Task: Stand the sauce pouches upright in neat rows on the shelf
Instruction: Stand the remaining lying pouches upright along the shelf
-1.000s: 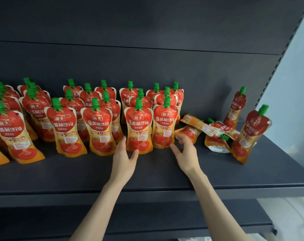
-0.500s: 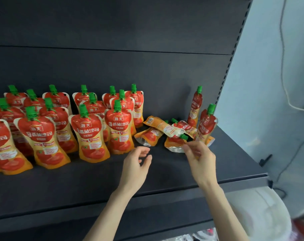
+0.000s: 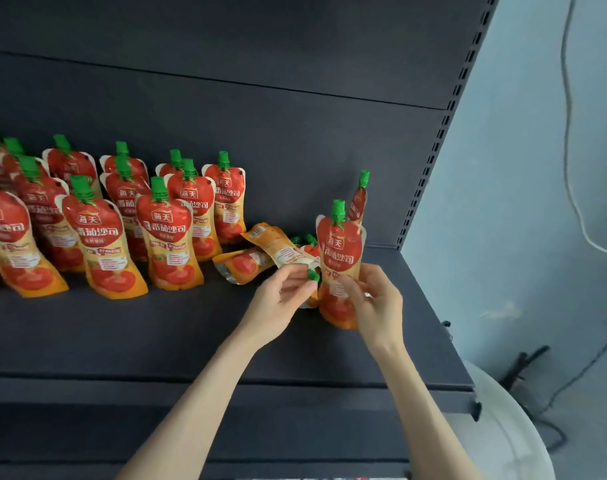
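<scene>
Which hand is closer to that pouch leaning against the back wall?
Right. The right hand holds an upright pouch just in front of the leaning pouch; the left hand is farther left, at a fallen pouch's cap.

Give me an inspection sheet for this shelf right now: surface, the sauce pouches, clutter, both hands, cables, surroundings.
Surface: dark shelf, front strip bare, back panel dark.
Standing pouches: standing pouches upright in rows at left and centre, green caps up.
Fallen pouches: fallen pouches lie in a heap right of the rows.
Lone pouch: thin pouch upright near the back, edge-on.
Clutter: nothing seen.
Left hand: left hand pinches the green cap of a fallen pouch.
Right hand: right hand holds an upright pouch.
Cables: white cable hangs on the wall; black cables lower right.
Surroundings: pale wall, white round object below the shelf.
</scene>
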Available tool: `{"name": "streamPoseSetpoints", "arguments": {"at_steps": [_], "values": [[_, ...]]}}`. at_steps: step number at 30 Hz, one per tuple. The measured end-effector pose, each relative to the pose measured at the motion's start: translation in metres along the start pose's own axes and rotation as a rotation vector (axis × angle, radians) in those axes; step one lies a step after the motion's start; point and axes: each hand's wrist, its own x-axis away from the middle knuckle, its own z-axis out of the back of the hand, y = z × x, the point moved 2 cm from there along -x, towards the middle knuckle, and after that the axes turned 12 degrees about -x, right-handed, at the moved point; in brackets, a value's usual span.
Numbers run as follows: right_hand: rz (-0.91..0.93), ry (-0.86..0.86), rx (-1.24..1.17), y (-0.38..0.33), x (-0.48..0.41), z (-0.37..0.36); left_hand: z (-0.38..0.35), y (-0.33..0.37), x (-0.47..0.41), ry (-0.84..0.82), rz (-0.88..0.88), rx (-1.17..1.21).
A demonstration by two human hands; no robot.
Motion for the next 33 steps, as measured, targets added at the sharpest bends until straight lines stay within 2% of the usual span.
{"name": "streamPoseSetpoints", "arguments": {"at_steps": [5,9,15,19,22,31,33], "values": [[0.020,-0.148,-0.244,-0.026,-0.028,-0.006,0.004,0.017,-0.019,-0.100,0.014,0.169],[-0.041,-0.216,-0.214,-0.027,-0.058,-0.020,0.017,0.019,-0.041,0.002,-0.016,0.175],[-0.009,0.142,0.087,0.017,-0.110,-0.014,0.031,0.000,-0.080,0.190,0.066,0.116],[-0.090,0.163,0.179,0.046,-0.139,-0.016,0.030,-0.007,-0.104,0.175,0.080,0.125],[-0.082,0.203,0.205,0.050,-0.153,-0.010,0.025,-0.008,-0.123,0.150,0.068,0.108],[-0.152,-0.047,0.089,0.065,-0.176,0.012,0.012,-0.013,-0.155,0.028,0.025,0.057],[-0.160,-0.032,0.088,0.070,-0.176,0.009,0.012,-0.016,-0.156,0.018,0.017,0.043]]}}
